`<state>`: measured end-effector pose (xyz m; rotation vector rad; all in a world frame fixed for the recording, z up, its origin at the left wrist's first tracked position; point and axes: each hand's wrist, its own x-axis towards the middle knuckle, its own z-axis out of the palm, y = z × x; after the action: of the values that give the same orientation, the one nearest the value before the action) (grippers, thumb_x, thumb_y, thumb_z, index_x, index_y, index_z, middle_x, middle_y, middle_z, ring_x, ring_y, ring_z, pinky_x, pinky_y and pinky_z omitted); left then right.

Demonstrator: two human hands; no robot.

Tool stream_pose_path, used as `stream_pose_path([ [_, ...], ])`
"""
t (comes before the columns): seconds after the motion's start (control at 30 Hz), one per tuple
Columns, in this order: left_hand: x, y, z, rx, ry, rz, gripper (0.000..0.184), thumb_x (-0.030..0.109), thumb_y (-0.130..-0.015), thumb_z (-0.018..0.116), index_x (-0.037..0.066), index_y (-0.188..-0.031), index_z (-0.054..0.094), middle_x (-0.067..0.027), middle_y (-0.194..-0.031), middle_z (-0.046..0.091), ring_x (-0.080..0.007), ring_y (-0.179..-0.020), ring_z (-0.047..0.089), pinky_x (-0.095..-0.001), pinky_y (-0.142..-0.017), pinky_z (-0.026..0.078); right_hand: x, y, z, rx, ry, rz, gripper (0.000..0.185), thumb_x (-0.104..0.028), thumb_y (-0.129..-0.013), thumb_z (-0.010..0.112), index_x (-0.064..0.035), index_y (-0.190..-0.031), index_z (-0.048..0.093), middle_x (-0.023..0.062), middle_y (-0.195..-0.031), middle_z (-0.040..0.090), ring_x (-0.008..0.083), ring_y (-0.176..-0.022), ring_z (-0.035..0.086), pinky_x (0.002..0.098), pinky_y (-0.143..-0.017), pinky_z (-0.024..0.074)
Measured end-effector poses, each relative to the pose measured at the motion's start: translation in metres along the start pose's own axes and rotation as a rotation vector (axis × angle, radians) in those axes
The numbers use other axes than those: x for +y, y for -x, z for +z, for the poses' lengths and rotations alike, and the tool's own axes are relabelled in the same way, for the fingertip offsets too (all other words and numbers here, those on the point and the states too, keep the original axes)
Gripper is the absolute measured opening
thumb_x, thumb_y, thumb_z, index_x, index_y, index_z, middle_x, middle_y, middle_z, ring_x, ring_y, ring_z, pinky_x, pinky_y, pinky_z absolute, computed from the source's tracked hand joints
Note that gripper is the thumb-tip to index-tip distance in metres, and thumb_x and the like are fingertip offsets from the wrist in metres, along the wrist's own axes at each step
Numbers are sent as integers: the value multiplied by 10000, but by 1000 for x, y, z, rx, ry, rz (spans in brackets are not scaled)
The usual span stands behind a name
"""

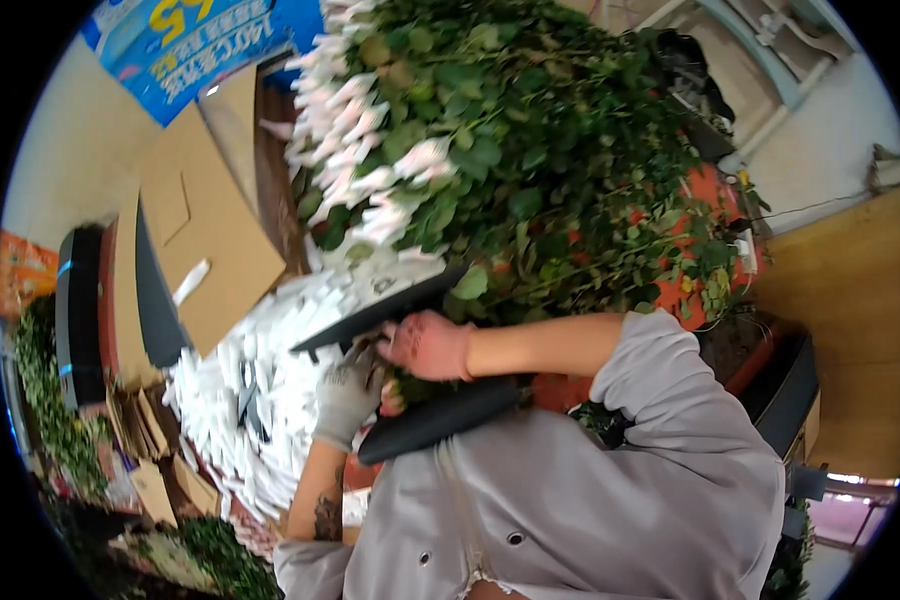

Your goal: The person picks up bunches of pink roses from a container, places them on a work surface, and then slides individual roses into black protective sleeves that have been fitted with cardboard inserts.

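My left hand (344, 402), in a whitish glove, has its fingers curled near the middle of the view. Beside it my right hand (428, 346), in a pink glove, is closed with its fingertips almost meeting the left ones. What either hand grips is hidden. A small pink and green flower head (392, 398) shows just beneath the hands. A flat black panel (380, 310) slants beyond them, and a black padded piece (440, 420) lies between them and my body.
White foam sleeves (285, 345) lie heaped at left, with dark-handled scissors (253, 402) on them. Leafy flower stems (530, 150), many with sleeved white heads (355, 130), fill the far side. A cardboard box (205, 230) stands at left. Red surface (705, 200) shows at right.
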<state>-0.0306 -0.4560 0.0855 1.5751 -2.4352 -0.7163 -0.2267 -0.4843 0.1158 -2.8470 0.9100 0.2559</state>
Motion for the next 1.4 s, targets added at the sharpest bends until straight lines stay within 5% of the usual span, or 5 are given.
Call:
stream_pose_path([
  [0.27, 6, 1, 3, 22, -94, 12, 432, 301, -810, 527, 114, -1200, 537, -130, -1190, 569, -308, -904, 613, -414, -780, 478, 216, 27, -96, 714, 311, 430, 267, -180, -779, 494, -110, -1025, 574, 115, -1013, 591, 255, -872, 594, 360, -757, 454],
  [0.33, -1, 1, 8, 5, -121, 6, 462, 317, -798, 543, 106, -1209, 535, -122, -1217, 557, -302, -934, 609, -411, -795, 478, 221, 27, -119, -66, 560, 543, 293, -195, -808, 466, -113, -1055, 601, 110, -1038, 615, 195, -890, 561, 304, -727, 422],
  [0.73, 9, 4, -1, -81, -55, -105, 463, 329, -815, 519, 98, -1216, 530, -121, -1265, 521, -301, -945, 609, -405, -799, 480, 296, -40, -177, 473, 160, 615, 291, -219, -782, 482, -58, -984, 615, 169, -1048, 614, 271, -941, 607, 377, -819, 457],
  [0.9, 17, 4, -9, -65, -84, -103, 470, 371, -812, 520, 100, -1195, 550, -125, -1228, 550, -305, -940, 611, -403, -783, 479, 328, -62, -150, 60, 587, 666, 283, -119, -730, 572, -103, -1011, 602, 85, -972, 614, 201, -852, 591, 354, -714, 453],
  [1.4, 6, -2, 0, -45, -123, 0, 415, 351, -786, 538, 140, -1141, 570, -124, -1181, 561, -294, -885, 620, -430, -741, 482, 264, 198, -426, 1125, 786, 888, 279, -197, -802, 499, -97, -1046, 590, 163, -853, 642, 317, -806, 627, 424, -704, 500],
])
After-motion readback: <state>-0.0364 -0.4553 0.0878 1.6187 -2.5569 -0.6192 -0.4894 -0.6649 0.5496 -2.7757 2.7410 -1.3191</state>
